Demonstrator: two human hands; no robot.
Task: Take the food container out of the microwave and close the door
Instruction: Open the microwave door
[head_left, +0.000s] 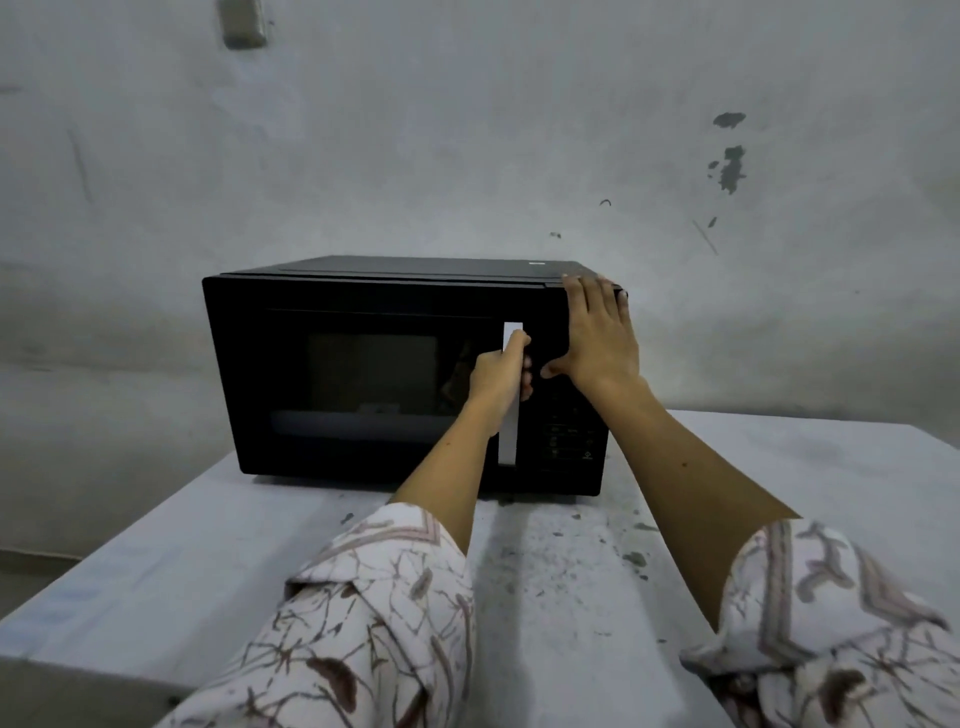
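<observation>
Black microwave (374, 374), door shut, left hand (501, 371) gripping white handle (510, 395)

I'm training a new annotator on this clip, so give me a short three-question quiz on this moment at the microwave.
1. True or false: the microwave door is wide open.
2. Which hand grips the white door handle? A) left hand B) right hand C) neither
3. Fill in: the right hand lies flat against the microwave's upper ____ corner.

Key:
1. False. The door looks shut or nearly so.
2. A. The left hand is wrapped around the handle.
3. Right, above the control panel.
</observation>
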